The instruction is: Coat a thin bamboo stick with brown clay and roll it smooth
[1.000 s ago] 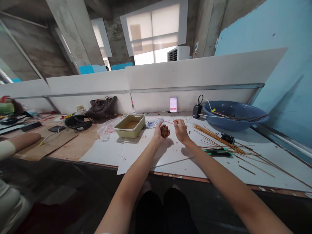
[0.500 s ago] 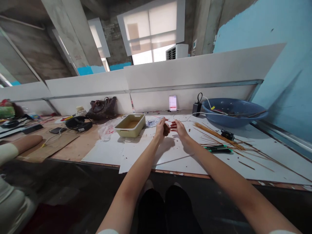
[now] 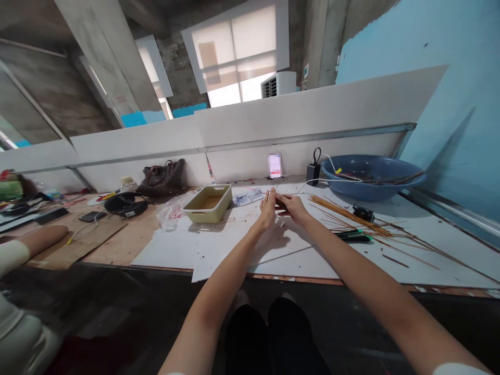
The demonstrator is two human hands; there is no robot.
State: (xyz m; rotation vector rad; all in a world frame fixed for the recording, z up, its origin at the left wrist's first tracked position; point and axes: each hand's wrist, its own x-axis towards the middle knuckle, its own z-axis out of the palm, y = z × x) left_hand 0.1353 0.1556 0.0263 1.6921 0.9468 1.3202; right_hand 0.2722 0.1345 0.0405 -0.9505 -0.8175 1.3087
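Over the white board (image 3: 230,245), my left hand (image 3: 267,209) and my right hand (image 3: 295,208) meet. Between them is a small brown lump (image 3: 280,205), mostly covered by fingers. My left hand is curled around it from the left. The right fingers are bent in against it from the other side. Left of my hands stands a pale green tub (image 3: 205,215) with brownish contents. A clear plastic piece (image 3: 249,197) lies just behind my left hand. To the right are a bundle of thin brown strips (image 3: 347,212) and a green-and-black utility knife (image 3: 353,236).
A lit phone (image 3: 275,166) leans on the back panel. At the right stand a black box with a loop (image 3: 312,174) and a blue basin (image 3: 371,192). A handbag (image 3: 161,179) and headphones (image 3: 125,204) lie left. Another person's arm (image 3: 42,242) rests at far left.
My right hand has moved in from apart and closed against the brown lump at my left hand. Both hands sit slightly farther right, and the lump is now more hidden.
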